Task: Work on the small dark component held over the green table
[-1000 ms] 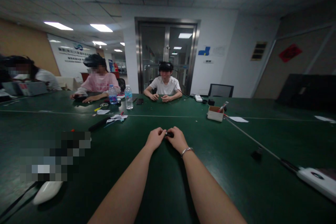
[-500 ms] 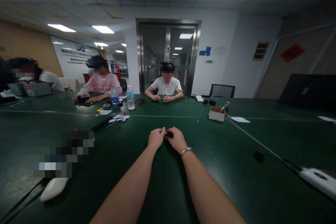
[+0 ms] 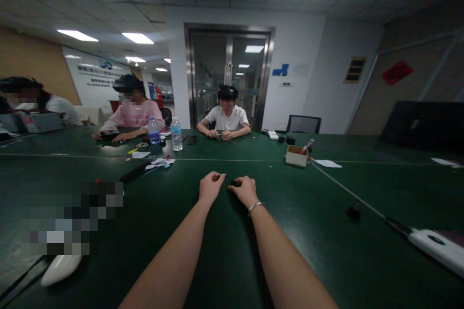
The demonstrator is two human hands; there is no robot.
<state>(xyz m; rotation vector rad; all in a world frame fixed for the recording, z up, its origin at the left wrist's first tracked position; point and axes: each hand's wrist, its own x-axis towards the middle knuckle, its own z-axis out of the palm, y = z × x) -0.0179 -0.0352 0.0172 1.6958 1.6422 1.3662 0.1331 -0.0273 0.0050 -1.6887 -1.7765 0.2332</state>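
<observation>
Over the middle of the dark green table (image 3: pixel 224 246), my left hand (image 3: pixel 210 187) is closed, with fingers pinched round something small and dark that is mostly hidden. To its right, my right hand (image 3: pixel 244 190), with a silver bracelet (image 3: pixel 256 205) at the wrist, grips a small black object (image 3: pixel 236 183) between thumb and fingers. A narrow gap of bare table separates the two hands.
Two water bottles (image 3: pixel 176 134) and crumpled paper (image 3: pixel 160 163) lie beyond, to the left. A small open box (image 3: pixel 296 156), a black brush-like piece (image 3: pixel 354 211) and a white power strip (image 3: pixel 437 246) are on the right. Three people sit at the table.
My hands, which met at the black object before, have come apart. The left hand has moved left, and the black object stays in the right hand. The view has shifted slightly.
</observation>
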